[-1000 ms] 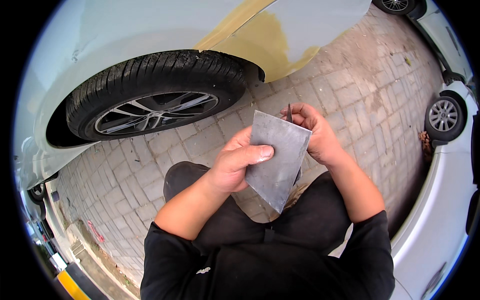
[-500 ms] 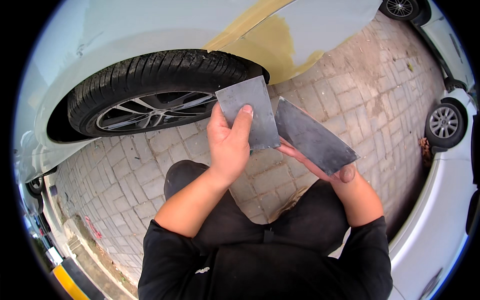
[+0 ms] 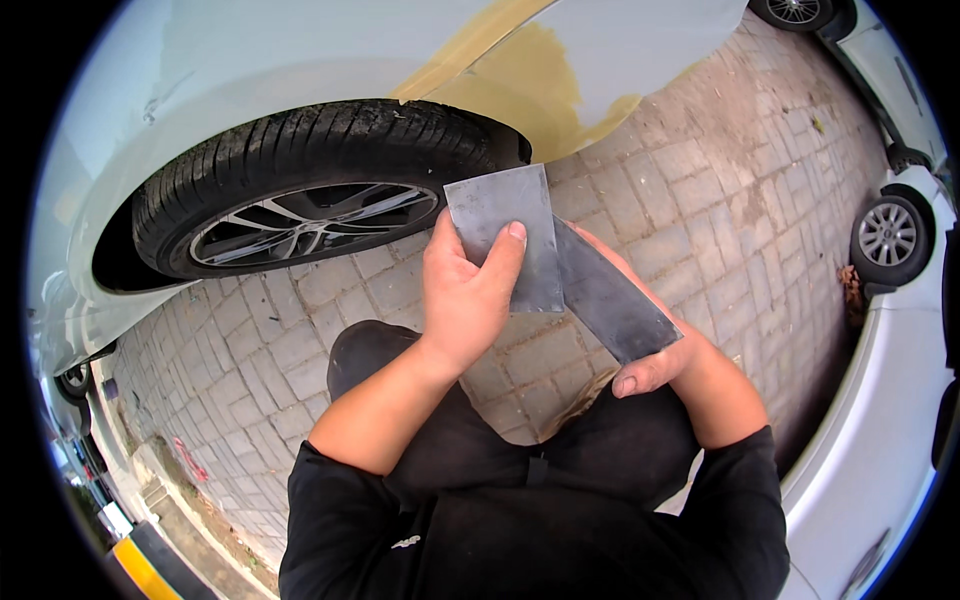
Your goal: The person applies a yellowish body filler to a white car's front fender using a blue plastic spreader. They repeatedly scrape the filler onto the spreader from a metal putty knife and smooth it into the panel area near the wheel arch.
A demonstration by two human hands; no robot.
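My left hand is closed on a thin, rectangular grey spreader plate, its thumb pressed flat on the upper face. A second, darker spreader plate lies slanted in my right hand, with the thumb at its near end and the fingers mostly hidden beneath. The far end of the darker plate meets the right edge of the lighter one and seems to pass partly behind it. Beyond both plates, a pale car body panel carries a spread patch of yellow-tan filler.
A car wheel with a black tyre stands just ahead on the left. Brick paving lies below my bent knees. Another pale car runs along the right side. A kerb with a yellow-and-black block is at lower left.
The darker plate has swung left against the lighter one, and my right thumb has come round to its near end. My left hand with its plate has shifted slightly right and nearer.
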